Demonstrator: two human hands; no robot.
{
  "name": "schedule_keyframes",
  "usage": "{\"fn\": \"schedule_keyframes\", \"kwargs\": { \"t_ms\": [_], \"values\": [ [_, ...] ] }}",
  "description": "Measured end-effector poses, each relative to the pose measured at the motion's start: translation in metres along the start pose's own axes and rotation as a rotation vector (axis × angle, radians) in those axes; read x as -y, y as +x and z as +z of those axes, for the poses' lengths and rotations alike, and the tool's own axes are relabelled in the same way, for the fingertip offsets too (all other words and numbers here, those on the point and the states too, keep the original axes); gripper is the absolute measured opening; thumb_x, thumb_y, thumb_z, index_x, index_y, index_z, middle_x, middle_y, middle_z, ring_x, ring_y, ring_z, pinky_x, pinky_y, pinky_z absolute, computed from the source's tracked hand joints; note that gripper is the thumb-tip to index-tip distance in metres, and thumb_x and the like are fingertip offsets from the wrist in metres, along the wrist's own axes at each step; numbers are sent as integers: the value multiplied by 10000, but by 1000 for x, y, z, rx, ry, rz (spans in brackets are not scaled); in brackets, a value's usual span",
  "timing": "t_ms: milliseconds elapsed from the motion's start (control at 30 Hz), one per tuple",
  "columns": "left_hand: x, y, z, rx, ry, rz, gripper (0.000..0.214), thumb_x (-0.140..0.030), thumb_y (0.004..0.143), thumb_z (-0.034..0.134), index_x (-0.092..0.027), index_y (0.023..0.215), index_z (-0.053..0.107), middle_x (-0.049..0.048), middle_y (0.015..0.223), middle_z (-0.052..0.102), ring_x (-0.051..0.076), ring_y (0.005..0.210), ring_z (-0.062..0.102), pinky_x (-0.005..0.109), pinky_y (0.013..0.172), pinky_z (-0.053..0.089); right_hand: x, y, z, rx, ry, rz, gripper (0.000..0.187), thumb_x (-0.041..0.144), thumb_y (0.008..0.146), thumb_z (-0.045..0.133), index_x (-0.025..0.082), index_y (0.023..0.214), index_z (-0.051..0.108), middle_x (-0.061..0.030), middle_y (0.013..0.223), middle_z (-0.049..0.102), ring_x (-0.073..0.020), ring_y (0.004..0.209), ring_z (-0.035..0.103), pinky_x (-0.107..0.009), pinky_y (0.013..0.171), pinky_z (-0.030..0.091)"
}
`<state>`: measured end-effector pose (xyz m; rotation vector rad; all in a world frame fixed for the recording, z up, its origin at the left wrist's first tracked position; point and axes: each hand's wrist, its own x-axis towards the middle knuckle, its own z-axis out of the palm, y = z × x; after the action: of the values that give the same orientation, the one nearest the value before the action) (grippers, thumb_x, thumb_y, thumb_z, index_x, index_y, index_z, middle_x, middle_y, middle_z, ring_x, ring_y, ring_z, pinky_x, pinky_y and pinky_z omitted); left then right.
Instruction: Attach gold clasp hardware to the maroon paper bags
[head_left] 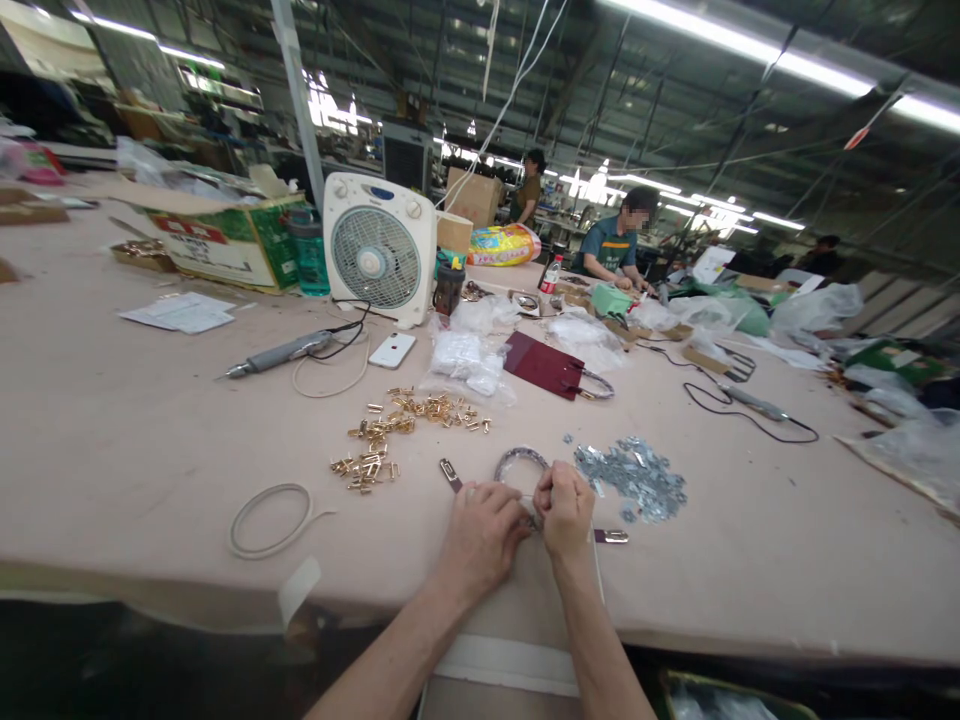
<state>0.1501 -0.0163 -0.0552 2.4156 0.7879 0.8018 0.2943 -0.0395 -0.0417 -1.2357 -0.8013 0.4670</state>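
My left hand and my right hand are both closed, knuckles up, pinching a curved bag handle wrapped in clear film. The handle loops away from my fingers over the table. A dark strap end with a metal clasp sticks out to the left, and another lies right of my right wrist. Small gold metal fittings are scattered to the far left of my hands. A heap of silvery scraps lies just to the right.
On the wide beige table lie a roll of white tape, a white box fan, a phone, a grey corded tool, plastic bags, a maroon bag and a cardboard box. Another person sits working at the far end.
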Motion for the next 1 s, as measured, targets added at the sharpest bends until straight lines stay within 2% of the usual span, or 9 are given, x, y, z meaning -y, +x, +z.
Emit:
{"fn": "schedule_keyframes", "kwargs": {
  "t_ms": [167, 300, 500, 800, 1000],
  "values": [
    [0, 1, -1, -7, -5, -42, 127, -271, 1001, 634, -318, 1109, 682, -7, 1296, 712, 250, 1262, 583, 574, 1143, 316, 2, 2, 0, -42, 139, -30, 423, 472, 996, 529, 198, 674, 533, 78, 470, 406, -80, 377, 356, -195, 375, 259],
    [4, 2, -2, -9, -38, -54, 141, -297, 988, 662, -337, 1120, 693, -11, 1300, 716, 247, 1263, 591, 576, 1150, 310, 3, 8, 0, -99, 216, -50, 400, 432, 1006, 526, 195, 685, 534, 83, 478, 407, -70, 363, 346, -189, 367, 259],
    [8, 4, 1, -51, -54, -74, 142, -329, 982, 679, -342, 1117, 721, -16, 1286, 735, 246, 1258, 603, 569, 1147, 315, 0, 9, 3, -43, 189, -77, 415, 437, 1004, 529, 199, 664, 509, 79, 492, 403, -72, 377, 353, -181, 358, 260],
    [9, 8, -2, -89, -55, -75, 153, -339, 971, 692, -320, 1110, 752, -4, 1252, 756, 242, 1202, 621, 516, 1088, 385, -2, 13, 6, -72, 182, -77, 431, 438, 1004, 537, 190, 652, 529, 77, 487, 404, -71, 372, 360, -187, 364, 261],
    [10, 9, -1, -103, -59, -94, 140, -336, 961, 703, -309, 1089, 756, -5, 1223, 764, 247, 1191, 621, 517, 1080, 381, -7, 15, 9, -74, 179, -75, 417, 427, 1011, 515, 192, 668, 529, 78, 490, 405, -73, 372, 356, -193, 370, 262]
  ]
}}
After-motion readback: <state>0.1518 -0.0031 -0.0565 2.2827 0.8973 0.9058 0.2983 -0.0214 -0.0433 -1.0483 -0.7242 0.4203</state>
